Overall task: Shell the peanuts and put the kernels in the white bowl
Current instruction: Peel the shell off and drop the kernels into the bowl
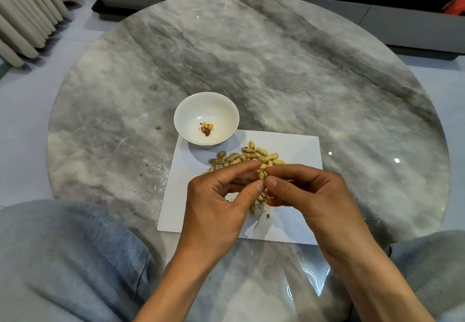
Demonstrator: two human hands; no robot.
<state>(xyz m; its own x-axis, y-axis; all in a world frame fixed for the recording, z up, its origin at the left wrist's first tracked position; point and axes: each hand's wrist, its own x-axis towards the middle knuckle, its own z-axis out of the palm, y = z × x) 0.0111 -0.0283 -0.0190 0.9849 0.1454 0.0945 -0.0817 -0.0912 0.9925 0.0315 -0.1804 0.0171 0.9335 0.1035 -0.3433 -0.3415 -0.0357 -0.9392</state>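
Note:
A peanut (262, 175) is pinched between the fingertips of both hands above a sheet of white paper (297, 150). My left hand (221, 201) holds it from the left with thumb and forefinger. My right hand (309, 193) holds it from the right. Behind my fingers lies a pile of unshelled peanuts (247, 156) on the paper. Broken shell pieces (261, 199) lie under my hands, partly hidden. The white bowl (206, 110) stands at the paper's far left corner with a few kernels (207, 127) and bits of red skin at its bottom.
The round grey marble table (276, 57) carries a shell crumb (158, 127) left of the bowl and small skin flecks (147, 164). My knees in grey trousers (63, 258) flank the near edge. A curtain (25, 14) hangs at the far left.

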